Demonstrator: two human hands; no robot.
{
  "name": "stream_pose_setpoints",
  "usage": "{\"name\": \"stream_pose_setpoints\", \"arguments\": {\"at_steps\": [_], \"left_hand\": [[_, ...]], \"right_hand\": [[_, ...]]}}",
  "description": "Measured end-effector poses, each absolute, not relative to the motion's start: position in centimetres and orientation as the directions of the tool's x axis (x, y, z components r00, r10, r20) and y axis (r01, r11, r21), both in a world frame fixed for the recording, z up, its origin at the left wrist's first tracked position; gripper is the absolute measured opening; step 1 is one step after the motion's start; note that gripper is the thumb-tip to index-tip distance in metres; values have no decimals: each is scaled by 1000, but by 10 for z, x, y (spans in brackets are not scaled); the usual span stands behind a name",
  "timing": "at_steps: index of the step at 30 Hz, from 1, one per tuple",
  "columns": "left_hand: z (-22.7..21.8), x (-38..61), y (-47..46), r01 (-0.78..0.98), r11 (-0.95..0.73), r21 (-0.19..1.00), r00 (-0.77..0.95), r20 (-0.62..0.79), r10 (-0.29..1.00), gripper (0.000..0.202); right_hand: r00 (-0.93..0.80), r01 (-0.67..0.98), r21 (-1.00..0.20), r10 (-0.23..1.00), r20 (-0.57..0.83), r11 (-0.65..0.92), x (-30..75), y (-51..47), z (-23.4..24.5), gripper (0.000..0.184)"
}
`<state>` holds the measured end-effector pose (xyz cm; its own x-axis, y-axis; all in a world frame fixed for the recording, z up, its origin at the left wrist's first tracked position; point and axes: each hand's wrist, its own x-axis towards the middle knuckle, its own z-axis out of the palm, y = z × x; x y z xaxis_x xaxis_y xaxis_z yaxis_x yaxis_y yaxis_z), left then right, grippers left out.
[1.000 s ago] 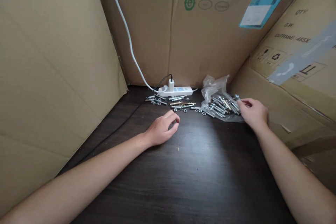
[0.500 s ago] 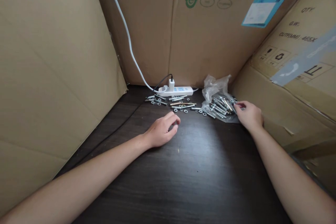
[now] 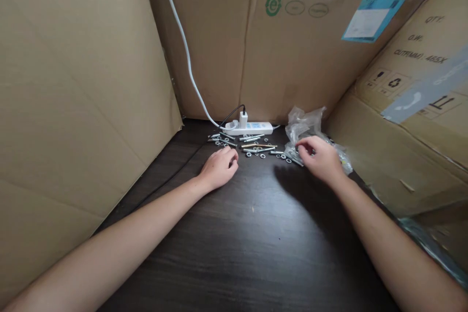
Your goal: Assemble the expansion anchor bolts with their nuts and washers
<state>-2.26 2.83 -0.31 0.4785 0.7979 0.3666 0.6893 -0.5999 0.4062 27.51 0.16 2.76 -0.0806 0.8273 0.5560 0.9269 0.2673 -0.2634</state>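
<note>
My left hand rests low over the dark table, just in front of the loose bolts. Its fingers curl loosely, the thumb stands apart, and nothing shows in it. Over the front of a clear plastic bag hovers my right hand, thumb and forefinger curved with a gap between them and no held thing visible. It hides most of the bolts in the bag. Left of the bag lie several silver bolts, a brass-coloured bolt and scattered washers.
Behind the bolts lies a white power strip with a white plug adapter. A black cable runs across the table at the left. Cardboard boxes wall in the left, back and right.
My right hand has moved left from the bag's right edge to its front. The bag now spreads farther right. My left hand has shifted slightly left and closer to the bolts.
</note>
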Motion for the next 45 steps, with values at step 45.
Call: {"name": "stream_pose_setpoints", "arguments": {"at_steps": [45], "left_hand": [[-5,-21,24,709,-620,337,539,308,784,13]], "right_hand": [[-335,922,-111,909,247,370,242,29,34,18]]}}
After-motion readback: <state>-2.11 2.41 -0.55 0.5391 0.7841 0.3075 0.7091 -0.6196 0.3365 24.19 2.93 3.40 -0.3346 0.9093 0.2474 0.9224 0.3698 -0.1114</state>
